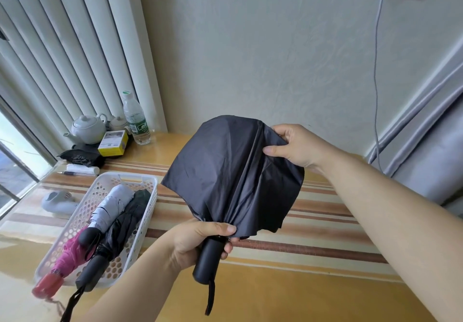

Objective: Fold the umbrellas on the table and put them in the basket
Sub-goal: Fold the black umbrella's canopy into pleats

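A black umbrella [225,171] is held up above the table, its shaft collapsed and its canopy loose and unrolled. My left hand [200,241] grips it just above the black handle, where the fabric gathers. My right hand [295,143] pinches the canopy fabric near its top right. A wrist strap dangles below the handle. To the left, a white perforated basket [135,178] holds three folded umbrellas: a pink one [67,254], a light grey one [112,204] and a black one [125,221].
The table [300,291] carries a striped yellow cloth. At the back left stand a white teapot [87,128], a water bottle [135,118], a yellow box [112,143] and a black pouch [80,158]. A white object [57,201] lies left of the basket. A cable [375,71] hangs on the wall.
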A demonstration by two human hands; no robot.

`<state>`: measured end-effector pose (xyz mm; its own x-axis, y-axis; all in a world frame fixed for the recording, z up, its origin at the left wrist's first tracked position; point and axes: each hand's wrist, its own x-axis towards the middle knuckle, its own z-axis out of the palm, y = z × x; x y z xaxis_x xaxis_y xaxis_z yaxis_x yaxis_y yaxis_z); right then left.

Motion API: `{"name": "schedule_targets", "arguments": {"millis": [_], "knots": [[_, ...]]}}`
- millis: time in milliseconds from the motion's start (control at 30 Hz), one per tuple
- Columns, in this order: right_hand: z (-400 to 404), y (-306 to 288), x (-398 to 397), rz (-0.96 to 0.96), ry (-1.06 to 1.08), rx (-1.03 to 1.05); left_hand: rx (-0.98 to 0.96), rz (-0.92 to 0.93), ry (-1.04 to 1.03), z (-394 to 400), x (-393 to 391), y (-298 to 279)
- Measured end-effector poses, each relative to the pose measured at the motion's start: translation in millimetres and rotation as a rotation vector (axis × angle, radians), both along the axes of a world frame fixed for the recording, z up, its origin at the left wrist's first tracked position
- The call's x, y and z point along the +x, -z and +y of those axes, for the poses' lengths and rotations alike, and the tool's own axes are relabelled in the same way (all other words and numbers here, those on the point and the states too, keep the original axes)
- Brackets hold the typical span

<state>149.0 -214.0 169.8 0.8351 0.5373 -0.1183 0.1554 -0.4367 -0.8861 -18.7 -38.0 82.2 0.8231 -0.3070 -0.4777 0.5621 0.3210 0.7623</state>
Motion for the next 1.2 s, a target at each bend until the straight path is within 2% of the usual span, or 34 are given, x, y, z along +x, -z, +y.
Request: {"name": "schedule_targets", "arguments": {"millis": [233, 333, 467, 533, 600, 633, 733, 800, 867, 967, 1033, 1100, 1167, 1200], "knots": [[-9, -8, -4, 0.154, 0.052, -0.012, 0.104, -0.024, -0.086, -1, 1, -4], [-11, -8, -2, 0.041, 0.15, 0.011, 0.14, -0.083, -0.072, -6, 0, -7], [-13, -5, -1, -0.117, 0.132, 0.179, 0.159, -0.108, -0.11, -10, 3, -4], [-13, -5, -2, -0.09, 0.108, 0.317, 0.165, -0.112, -0.122, -9, 5, -3], [-19, -9, 1, 0.017, 0.043, 0.383, 0.159, -0.112, -0.116, -7, 4, -2], [-26, -13, 2, 0.067, -0.01, 0.328, 0.153, -0.107, -0.127, -5, 2, -1], [-48, -18, 8, 0.204, -0.162, -0.059, 0.127, -0.104, -0.174, 1, 2, 5], [-56, -12, 8, 0.341, -0.176, -0.157, 0.113, -0.115, -0.198, 4, 4, 8], [-58, -7, 9, 0.337, -0.125, -0.075, 0.115, -0.125, -0.214, 6, 5, 10], [-57, -7, 13, 0.148, 0.036, 0.113, 0.123, -0.109, -0.228, 9, 5, 16], [-55, -6, 13, 0.108, 0.048, 0.146, 0.135, -0.092, -0.241, 10, 5, 19], [-51, -7, 11, 0.155, 0.089, 0.273, 0.125, -0.078, -0.245, 10, 4, 21], [-47, -6, 9, 0.292, 0.185, 0.442, 0.107, -0.066, -0.244, 9, 3, 22], [-44, -2, 9, 0.366, 0.205, 0.446, 0.096, -0.066, -0.249, 9, 3, 22]]}}
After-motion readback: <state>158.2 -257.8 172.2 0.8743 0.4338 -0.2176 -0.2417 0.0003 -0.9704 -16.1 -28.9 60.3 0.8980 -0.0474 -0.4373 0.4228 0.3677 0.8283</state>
